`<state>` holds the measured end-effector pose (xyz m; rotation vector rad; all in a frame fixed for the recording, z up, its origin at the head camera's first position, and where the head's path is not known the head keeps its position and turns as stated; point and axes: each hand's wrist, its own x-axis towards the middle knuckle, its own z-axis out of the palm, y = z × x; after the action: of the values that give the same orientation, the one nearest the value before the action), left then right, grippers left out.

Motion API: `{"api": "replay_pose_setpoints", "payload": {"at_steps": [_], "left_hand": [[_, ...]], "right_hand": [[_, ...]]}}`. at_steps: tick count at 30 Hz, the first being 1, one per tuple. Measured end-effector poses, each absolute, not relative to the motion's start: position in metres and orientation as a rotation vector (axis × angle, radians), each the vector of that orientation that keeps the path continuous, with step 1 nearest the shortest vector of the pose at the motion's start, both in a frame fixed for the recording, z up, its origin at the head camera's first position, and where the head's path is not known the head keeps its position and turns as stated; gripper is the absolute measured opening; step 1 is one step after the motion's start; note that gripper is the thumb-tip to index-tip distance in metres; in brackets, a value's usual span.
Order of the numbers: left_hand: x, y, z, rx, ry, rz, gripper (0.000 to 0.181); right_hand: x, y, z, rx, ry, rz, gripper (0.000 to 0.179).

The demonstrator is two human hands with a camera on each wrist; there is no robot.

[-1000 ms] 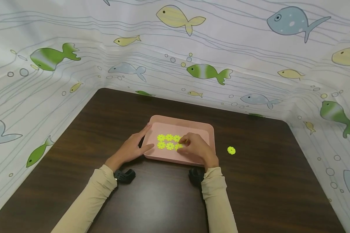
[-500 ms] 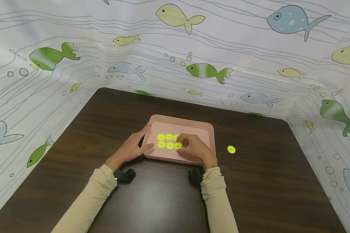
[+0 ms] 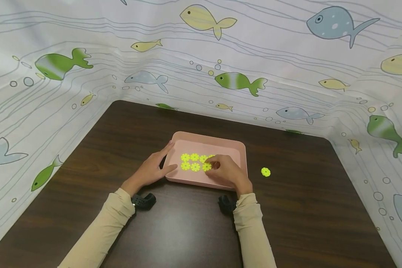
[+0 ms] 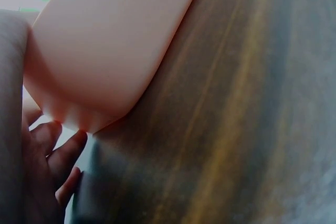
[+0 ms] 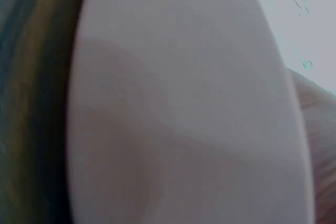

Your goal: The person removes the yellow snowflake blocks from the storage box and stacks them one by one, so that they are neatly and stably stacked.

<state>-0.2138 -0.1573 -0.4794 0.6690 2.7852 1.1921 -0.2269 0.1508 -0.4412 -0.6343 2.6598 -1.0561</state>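
Tray point(image 3: 217, 147): we now see 7 yel. flowers point(image 3: 195, 167) in it vs. 6 prev.; L hand point(image 3: 149, 170) wide, touching tray; R hand point(image 3: 229, 170) curled, grip unclear.

Head cam's evenly lit and fairly clear, just a soft whitish glare on the near table point(image 3: 177, 227). Wrist cams look way dimmer: left one smears the wood grain, right one's super blurry, with smudgy shadows across the tray point(image 5: 210, 77).

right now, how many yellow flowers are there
8 yellow flowers: in the tray, four in the far row, three in the near; one on the table to the right. The right hand partly covers one and may hide more.
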Motion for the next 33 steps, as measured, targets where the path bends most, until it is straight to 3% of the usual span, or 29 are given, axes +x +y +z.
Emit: {"api": "replay_pose_setpoints", "payload": {"at_steps": [10, 23, 33], "left_hand": [[-0.214, -0.153, -0.480, 0.674, 2.785, 1.189, 0.084], [-0.214, -0.155, -0.476, 0.665, 2.785, 1.188, 0.084], [-0.214, -0.156, -0.475, 0.661, 2.785, 1.184, 0.084]], "right_hand": [[-0.220, 0.203, -0.418, -0.599, 2.838, -1.248, 0.031], [-0.188, 0.321, -0.428, -0.057, 3.033, -1.201, 0.039], [-0.188, 0.336, -0.449, 0.033, 2.936, -1.169, 0.045]]}}
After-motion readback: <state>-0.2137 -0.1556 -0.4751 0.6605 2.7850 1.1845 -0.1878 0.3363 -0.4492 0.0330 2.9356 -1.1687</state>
